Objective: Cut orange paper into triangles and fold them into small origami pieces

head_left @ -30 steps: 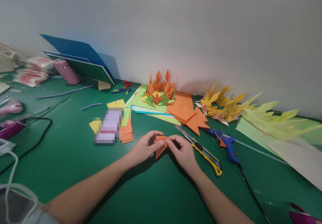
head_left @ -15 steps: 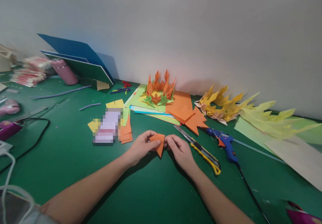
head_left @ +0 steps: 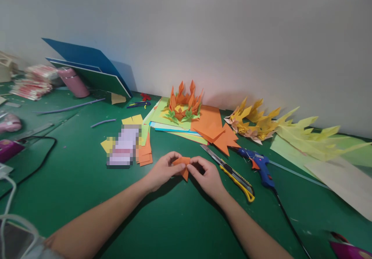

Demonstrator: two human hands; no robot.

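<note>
Head view: left hand (head_left: pixel 165 170) and right hand (head_left: pixel 207 175) pinch orange paper (head_left: pixel 182 161), grip partly hidden.

We have moved our right hand (head_left: pixel 208 175) inward; its thumb now appears to meet the orange paper (head_left: pixel 182 160) near our left hand (head_left: pixel 163 172). The paper's lower tip has swung toward the right hand.

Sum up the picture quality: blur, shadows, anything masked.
In the head view, the striped bundles at far left look smeared; a pixelated patch masks something purple; the blue board throws a shadow on the pale wall; dark shadows edge both forearms on the green table; the folded orange paper reads fairly clearly.
</note>
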